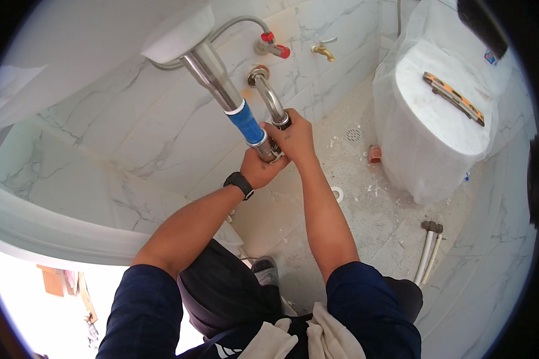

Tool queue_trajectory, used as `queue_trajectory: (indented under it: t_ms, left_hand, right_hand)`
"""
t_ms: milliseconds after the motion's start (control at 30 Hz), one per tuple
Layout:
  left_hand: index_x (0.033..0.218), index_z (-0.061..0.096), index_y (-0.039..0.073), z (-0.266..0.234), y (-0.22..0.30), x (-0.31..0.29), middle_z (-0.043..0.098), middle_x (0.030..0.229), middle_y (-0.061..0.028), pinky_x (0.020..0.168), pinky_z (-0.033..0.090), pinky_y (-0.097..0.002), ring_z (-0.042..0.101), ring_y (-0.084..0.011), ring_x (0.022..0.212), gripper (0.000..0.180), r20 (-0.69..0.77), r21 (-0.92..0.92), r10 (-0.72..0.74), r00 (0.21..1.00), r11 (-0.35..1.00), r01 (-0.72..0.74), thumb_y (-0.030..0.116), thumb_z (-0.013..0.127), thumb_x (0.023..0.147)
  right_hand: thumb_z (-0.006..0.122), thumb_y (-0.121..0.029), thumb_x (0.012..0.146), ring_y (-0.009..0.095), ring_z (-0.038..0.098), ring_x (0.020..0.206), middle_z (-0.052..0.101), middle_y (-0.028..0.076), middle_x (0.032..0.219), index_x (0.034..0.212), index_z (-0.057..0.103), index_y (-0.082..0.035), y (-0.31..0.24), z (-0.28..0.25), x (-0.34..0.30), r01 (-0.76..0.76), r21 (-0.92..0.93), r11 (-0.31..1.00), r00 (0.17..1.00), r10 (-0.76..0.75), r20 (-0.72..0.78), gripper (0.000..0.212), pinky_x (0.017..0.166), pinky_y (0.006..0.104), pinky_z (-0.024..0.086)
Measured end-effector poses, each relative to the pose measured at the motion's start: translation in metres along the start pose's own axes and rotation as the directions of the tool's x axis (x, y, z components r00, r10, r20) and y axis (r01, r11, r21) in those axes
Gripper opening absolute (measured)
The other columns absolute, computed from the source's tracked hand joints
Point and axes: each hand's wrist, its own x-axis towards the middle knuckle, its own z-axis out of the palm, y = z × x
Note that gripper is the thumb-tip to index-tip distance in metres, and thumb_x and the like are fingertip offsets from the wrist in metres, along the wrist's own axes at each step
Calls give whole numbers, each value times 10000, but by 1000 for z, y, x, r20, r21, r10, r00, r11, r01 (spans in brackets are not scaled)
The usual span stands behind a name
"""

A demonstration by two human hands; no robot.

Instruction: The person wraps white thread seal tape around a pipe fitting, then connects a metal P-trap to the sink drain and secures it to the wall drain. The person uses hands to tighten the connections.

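A chrome drain pipe (212,79) slants down from the white basin (182,36), with a blue-wrapped section (245,122) below it. Under that wrap sits a metal trap (265,149), mostly covered by my fingers. My left hand (262,170), a dark watch on its wrist, is closed around the trap's lower part. Just right of it, my right hand (297,139) grips the joint where a curved chrome pipe (270,99) comes down from the wall. The two hands touch, and their fingertips are partly hidden.
A plastic-covered toilet (428,113) with an orange-and-black utility knife (454,99) on its lid stands right. On the wall are a red-handled valve (272,48) and a brass tap (323,51). The debris-strewn floor holds a white ring (337,194) and pipe-like tools (428,251).
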Motion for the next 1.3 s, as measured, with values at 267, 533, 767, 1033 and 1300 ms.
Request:
queue_trajectory:
  t_ms: [267, 533, 767, 1033, 1300]
  left_hand:
    - [1123, 644, -21, -1, 12, -4, 727, 983, -94, 812, 533, -342, 683, -171, 900, 326, -37, 77, -112, 993, 990, 115, 138, 752, 860]
    - [1033, 670, -28, 4, 9, -3, 719, 871, -73, 745, 514, -346, 649, -166, 774, 291, -105, 53, -121, 987, 991, 127, 185, 737, 846]
    - [1069, 627, -19, 2, 14, -4, 683, 909, -66, 775, 501, -341, 617, -145, 832, 319, -71, 71, -63, 995, 995, 68, 169, 730, 833]
    - [1079, 636, -38, -1, 8, -2, 683, 858, -79, 734, 505, -332, 622, -143, 782, 334, -60, 175, -22, 998, 984, 32, 185, 730, 848]
    - [1252, 603, -19, -3, 14, -5, 673, 1166, -126, 962, 492, -380, 639, -211, 1090, 428, 0, 138, -109, 994, 985, 108, 141, 725, 875]
  right_hand:
    - [886, -392, 715, 340, 709, 715, 702, 175, 755, 907, 677, 24, 4, 17, 3, 65, -157, 985, 987, -87, -137, 504, 686, 428, 548]
    - [853, -316, 750, 328, 692, 665, 683, 187, 712, 847, 675, 25, 24, 14, 24, 116, -44, 992, 993, -115, 35, 397, 645, 420, 532]
    - [860, -260, 759, 238, 687, 655, 681, 153, 692, 848, 671, 26, 28, 11, 31, 96, 26, 995, 985, -98, 144, 355, 624, 381, 527]
    - [886, -205, 723, 169, 702, 823, 744, 94, 860, 940, 709, -16, 22, -22, 69, 49, 163, 985, 724, -148, 674, 338, 765, 336, 549]
    - [910, -308, 694, 323, 699, 900, 709, 174, 982, 1053, 653, 3, 5, -12, 23, 175, -131, 976, 978, -156, 140, 539, 802, 406, 541]
